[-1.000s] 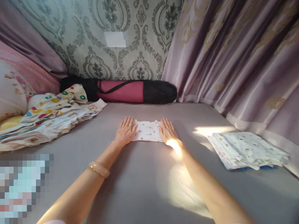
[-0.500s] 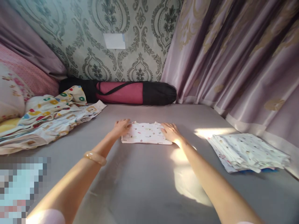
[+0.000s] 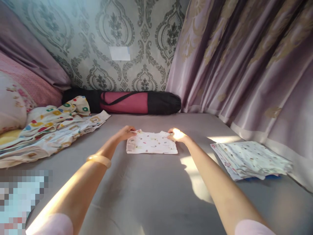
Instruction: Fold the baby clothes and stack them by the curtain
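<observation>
A small white folded garment with a scattered print lies on the grey sheet in front of me, its neckline edge facing the wall. At its upper left corner my left hand, with a beige bangle on the forearm, pinches the cloth. My right hand pinches the upper right corner, sunlight falling across its back. Both sets of fingertips partly hide the corners they hold.
Folded printed cloths are stacked at the right. Loose patterned clothes lie at the left by the pillows. A pink and black long bag rests along the wall, and purple curtains hang at the right.
Both hands have gone from lying flat on the garment's sides to pinching its upper corners. The view has tilted slightly upward.
</observation>
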A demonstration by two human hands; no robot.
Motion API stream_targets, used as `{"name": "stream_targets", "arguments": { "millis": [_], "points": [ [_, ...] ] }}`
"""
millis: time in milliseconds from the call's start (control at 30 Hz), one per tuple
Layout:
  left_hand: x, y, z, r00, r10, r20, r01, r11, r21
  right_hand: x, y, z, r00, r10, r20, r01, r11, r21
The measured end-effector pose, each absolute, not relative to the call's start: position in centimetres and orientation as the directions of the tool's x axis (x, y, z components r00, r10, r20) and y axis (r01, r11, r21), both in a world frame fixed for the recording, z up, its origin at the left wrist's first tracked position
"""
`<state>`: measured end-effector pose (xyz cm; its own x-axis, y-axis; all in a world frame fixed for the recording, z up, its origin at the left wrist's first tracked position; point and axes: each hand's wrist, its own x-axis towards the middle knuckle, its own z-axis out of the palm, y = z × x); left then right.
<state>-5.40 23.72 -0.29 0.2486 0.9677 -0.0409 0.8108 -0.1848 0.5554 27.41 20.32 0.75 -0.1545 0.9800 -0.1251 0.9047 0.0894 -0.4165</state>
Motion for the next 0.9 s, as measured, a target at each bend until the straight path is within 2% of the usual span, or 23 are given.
{"name": "stream_targets", "arguments": {
  "millis": [167,300,433,633,733,900],
  "points": [
    [-7.0,21.4,2.3,0.303,0.951,0.067,0.580,-0.240,0.779,27.9,18.0,3.2,-0.204,0.979,-0.010,0.849,0.172,-0.500],
    [-7.8,18.1,5.4,0.321,0.934,0.159,0.472,-0.304,0.827,28.6,14.7,5.4,-0.217,0.962,0.164,0.745,0.272,-0.609],
    [-8.2,13.0,7.1,0.344,0.916,0.205,0.566,-0.377,0.733,29.0,10.2,5.5,-0.237,0.942,0.238,0.737,0.334,-0.587],
    [-8.9,5.5,4.1,0.470,0.879,0.081,0.708,-0.430,0.561,28.9,3.2,1.4,-0.492,0.845,0.212,0.765,0.535,-0.357],
    [-9.3,3.2,2.1,0.573,0.811,0.116,0.678,-0.549,0.489,28.8,0.9,0.1,-0.561,0.812,0.161,0.765,0.582,-0.275],
    [-9.6,1.4,1.0,0.705,0.688,0.173,0.576,-0.697,0.427,29.2,-1.1,-0.1,-0.634,0.753,0.177,0.706,0.657,-0.265]
  ]
}}
